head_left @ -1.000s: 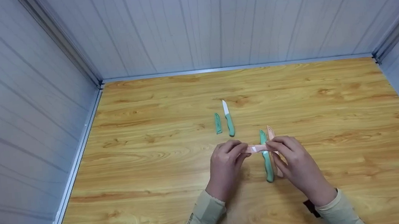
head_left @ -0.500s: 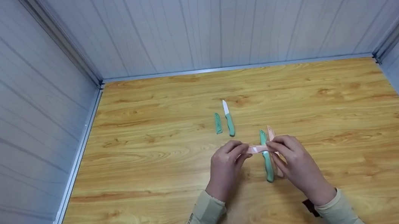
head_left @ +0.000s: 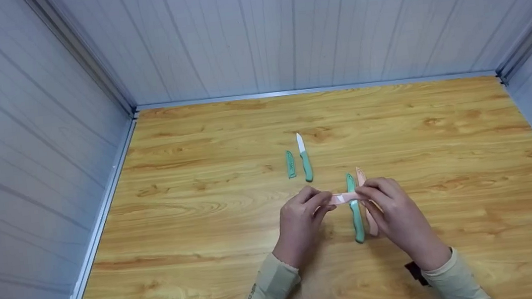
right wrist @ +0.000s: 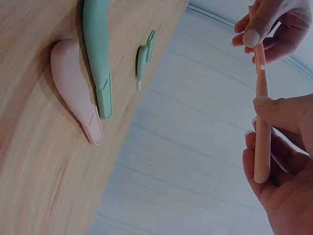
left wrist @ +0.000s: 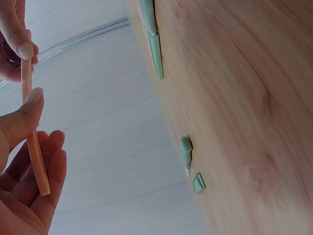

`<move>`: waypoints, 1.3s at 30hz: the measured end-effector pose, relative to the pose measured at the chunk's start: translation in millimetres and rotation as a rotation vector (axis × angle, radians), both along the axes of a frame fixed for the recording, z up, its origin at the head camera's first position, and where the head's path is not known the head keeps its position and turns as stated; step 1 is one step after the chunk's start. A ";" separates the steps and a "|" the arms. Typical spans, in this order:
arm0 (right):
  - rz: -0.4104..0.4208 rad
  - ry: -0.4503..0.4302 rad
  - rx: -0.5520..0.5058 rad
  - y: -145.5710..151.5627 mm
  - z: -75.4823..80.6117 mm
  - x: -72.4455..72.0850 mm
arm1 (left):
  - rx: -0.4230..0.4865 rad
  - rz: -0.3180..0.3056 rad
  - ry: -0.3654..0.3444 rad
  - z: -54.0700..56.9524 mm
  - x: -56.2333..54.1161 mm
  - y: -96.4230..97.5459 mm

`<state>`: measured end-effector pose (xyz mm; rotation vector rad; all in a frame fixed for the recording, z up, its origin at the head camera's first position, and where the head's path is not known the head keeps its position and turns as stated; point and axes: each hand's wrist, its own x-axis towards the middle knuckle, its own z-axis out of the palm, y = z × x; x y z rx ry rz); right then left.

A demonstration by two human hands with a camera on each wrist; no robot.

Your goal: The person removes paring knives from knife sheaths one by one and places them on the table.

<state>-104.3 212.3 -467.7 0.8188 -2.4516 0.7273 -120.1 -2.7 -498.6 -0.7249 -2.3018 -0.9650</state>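
Note:
Between my two hands, above the table, a pink paring knife (right wrist: pixel 262 147) lies level with its blade mostly inside a pink sheath (left wrist: pixel 38 166). A short strip of white blade shows between sheath and handle. My left hand (head_left: pixel 299 224) pinches the sheath between thumb and fingers. The handle is held by my right hand (head_left: pixel 402 221), thumb on one side and fingers on the other. Below them on the table, a green sheathed knife (head_left: pixel 358 224) and a pink sheathed knife (head_left: pixel 372 228) lie side by side, partly covered by the hands in the head view.
Farther back on the table (head_left: pixel 188 179) lies a green knife (head_left: pixel 306 166) with its white blade bare. Its tip points to the back wall (head_left: pixel 271 27). A green sheath (head_left: pixel 290 164) sits just left of it. Panels also enclose the left and right sides.
Hardly anything differs. My right hand and wrist have shifted very slightly, while both hands keep their grip on the pink knife and sheath. The things on the table have not moved.

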 end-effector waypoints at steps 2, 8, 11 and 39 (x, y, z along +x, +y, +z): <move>0.005 0.005 -0.003 0.4 0.0 -0.7 | -0.003 0.000 -0.012 0.7 0.1 -0.2; 0.012 -0.012 -0.021 0.9 0.7 -1.6 | -0.015 -0.002 -0.044 2.9 -0.4 -0.3; 0.009 -0.003 -0.013 1.4 0.7 -1.6 | -0.020 -0.004 -0.044 3.2 -0.4 0.1; -0.012 -0.013 -0.005 5.3 -1.5 0.8 | -0.034 -0.007 -0.086 3.4 2.9 -0.5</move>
